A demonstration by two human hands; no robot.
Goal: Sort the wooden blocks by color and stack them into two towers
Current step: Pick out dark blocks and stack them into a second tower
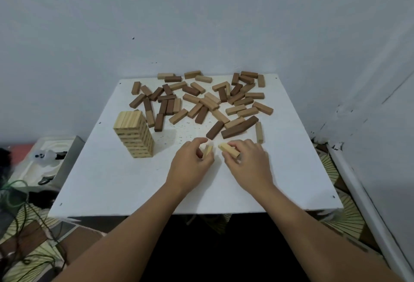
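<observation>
While my left hand (192, 158) and right hand (244, 158) each pinch a light block (229, 150), one light tower (134, 134) stands near the tabletop's (134, 187) left edge; the loose blocks (201, 100) wait by the far edge, and no dark tower yet.

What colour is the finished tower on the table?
Pale yellowish wood, the tower in the head view.

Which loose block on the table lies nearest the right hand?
The pale block lying alone just beyond the right hand, right of the long dark block.
</observation>
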